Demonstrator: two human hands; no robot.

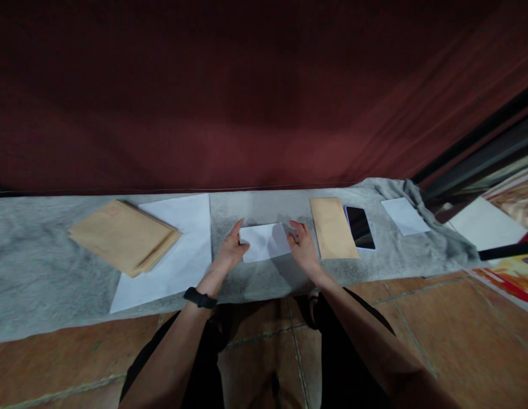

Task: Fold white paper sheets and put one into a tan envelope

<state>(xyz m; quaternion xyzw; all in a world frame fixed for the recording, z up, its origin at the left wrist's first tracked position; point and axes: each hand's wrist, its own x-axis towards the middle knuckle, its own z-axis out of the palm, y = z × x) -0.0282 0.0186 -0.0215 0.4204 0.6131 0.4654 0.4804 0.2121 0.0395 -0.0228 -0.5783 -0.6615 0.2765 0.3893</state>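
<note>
A small folded white paper [266, 241] lies on the grey cloth [42, 272] in front of me. My left hand [230, 250], with a black band on the wrist, rests on the paper's left edge, index finger stretched forward. On the paper's right edge sits my right hand [304, 247], its fingers spread and pressing down. Neither hand lifts the paper.
A stack of brown envelopes [123, 236] lies on large white sheets [174, 255] at the left. To the right are a single brown envelope [333, 227], a dark phone [360, 227] and a small white paper [404, 216]. A dark red curtain hangs behind. Tiled floor is below.
</note>
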